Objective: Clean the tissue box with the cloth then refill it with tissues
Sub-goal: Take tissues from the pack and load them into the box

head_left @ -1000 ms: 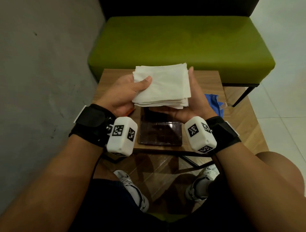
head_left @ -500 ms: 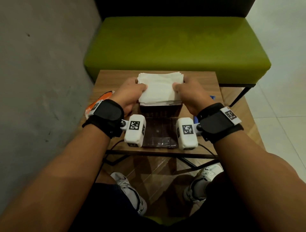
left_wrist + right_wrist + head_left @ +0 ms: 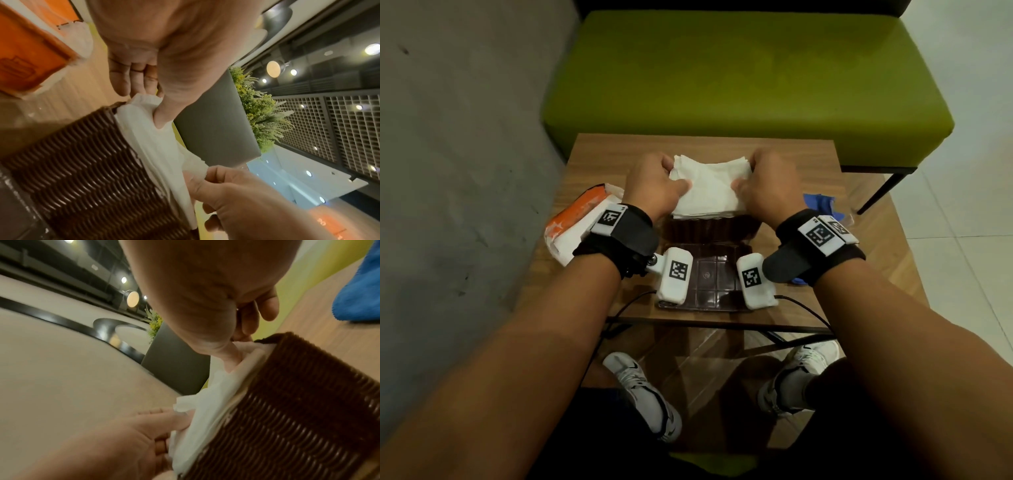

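White tissues going into brown tissue box | left hand, right hand pinching stack's sides to push it in straight | blue cloth lying beside box

Before me: green upholstered bench, grey concrete wall at left, pale tiled floor, wooden tabletop.

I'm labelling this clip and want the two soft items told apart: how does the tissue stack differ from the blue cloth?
The tissue stack is white; the blue cloth is bright blue. The tissue stack is gripped by the left hand and right hand over the brown tissue box; the blue cloth lies untouched, crumpled, on the table. Both are soft.
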{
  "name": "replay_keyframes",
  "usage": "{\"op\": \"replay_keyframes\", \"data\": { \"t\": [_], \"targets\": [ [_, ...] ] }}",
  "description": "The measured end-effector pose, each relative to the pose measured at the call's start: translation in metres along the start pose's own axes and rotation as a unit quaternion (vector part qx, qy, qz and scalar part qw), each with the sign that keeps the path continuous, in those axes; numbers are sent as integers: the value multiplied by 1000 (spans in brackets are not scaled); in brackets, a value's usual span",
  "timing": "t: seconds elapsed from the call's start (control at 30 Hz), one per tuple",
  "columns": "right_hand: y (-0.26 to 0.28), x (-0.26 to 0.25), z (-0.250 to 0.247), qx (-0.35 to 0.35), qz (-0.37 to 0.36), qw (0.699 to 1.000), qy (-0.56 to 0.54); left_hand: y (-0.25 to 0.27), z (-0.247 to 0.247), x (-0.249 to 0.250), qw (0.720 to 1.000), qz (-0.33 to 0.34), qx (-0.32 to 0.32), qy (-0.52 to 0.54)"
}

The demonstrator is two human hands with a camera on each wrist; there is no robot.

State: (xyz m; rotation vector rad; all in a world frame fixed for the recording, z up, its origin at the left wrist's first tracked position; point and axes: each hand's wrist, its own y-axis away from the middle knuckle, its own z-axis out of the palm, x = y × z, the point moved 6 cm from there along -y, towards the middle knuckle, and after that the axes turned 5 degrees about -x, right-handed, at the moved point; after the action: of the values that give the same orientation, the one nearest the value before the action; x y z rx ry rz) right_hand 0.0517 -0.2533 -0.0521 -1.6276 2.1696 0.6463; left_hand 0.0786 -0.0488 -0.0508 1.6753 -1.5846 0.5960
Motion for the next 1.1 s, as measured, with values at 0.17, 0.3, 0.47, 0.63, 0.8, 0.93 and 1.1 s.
{"op": "replay_keyframes", "data": {
  "t": [0.17,0.3,0.47,0.63,0.8,0.93,1.1],
  "targets": [
    [-4,3,5,9,8,991,131,-6,5,1,995,9,1,-94],
    [-13,7,9,-6,29,982,185,-8,3,-2,994,-6,3,-111],
    [-25,7,17,-49,9,989,139,-8,8,-6,988,55,-17,-146],
    [-15,16,-3,15,-32,999,21,0,17,2,956,90,-73,-268],
    [-8,22,0,-70,-77,987,126,-2,24,-5,926,32,-146,-347],
    [-17,21,16,-157,-47,967,193,-5,22,-7,921,15,-158,-356],
    [-30,20,19,-127,-50,964,228,-7,25,-6,926,17,-143,-348]
  ]
}}
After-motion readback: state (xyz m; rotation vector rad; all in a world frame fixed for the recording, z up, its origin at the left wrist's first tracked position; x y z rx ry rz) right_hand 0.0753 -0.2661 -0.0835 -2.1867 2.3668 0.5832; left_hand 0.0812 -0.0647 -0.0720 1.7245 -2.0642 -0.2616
